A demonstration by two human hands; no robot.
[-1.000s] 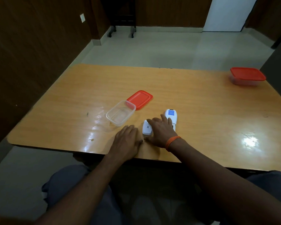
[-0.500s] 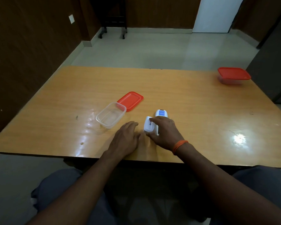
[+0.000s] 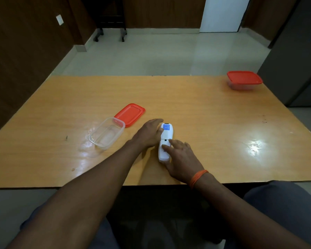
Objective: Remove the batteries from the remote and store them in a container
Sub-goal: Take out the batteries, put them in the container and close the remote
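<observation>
My left grip (image 3: 148, 134) holds the remote (image 3: 167, 134) to the counter (image 3: 205, 108), right grip (image 3: 181, 159) flat-fingered on its battery cover (image 3: 162, 156): push crooked and it could jam or skid.

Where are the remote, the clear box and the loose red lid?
remote (image 3: 167, 134), head view, white back below the blue label.
clear box (image 3: 107, 134), head view, its bare floor.
red lid (image 3: 130, 114), head view, middle of its top.
</observation>
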